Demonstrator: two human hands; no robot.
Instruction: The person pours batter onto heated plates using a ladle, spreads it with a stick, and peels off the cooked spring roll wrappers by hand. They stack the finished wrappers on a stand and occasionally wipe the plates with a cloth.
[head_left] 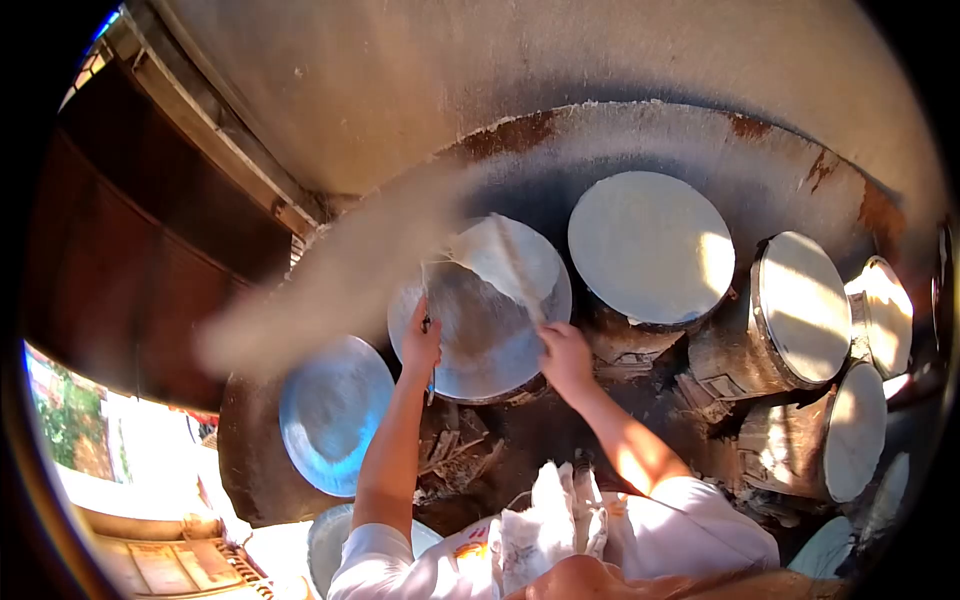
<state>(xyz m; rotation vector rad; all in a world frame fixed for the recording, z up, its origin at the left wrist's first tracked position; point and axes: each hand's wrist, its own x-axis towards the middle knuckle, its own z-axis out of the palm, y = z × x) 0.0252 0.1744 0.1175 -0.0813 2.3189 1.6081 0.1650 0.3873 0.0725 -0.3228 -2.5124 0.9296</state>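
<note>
A round metal griddle [480, 350] lies in front of me, with a pale thin sheet [490, 258] over its upper right part and bare metal below. My right hand [567, 352] grips a long flat pale stick [515, 265] whose far part crosses the sheet. At the griddle's left edge, my left hand [421, 345] is closed around a slim metal tool [427, 312]; its exact kind I cannot tell. A thin pale strand runs from near that tool's tip toward the sheet.
A round griddle covered in white [650, 245] stands to the right, followed by several similar white-topped ones. To the left sits a bluish metal pan [335, 415]. Between them lies split firewood [455, 455]. A blurred pale streak [330, 270] crosses the upper left. A curved metal wall [650, 130] rises behind.
</note>
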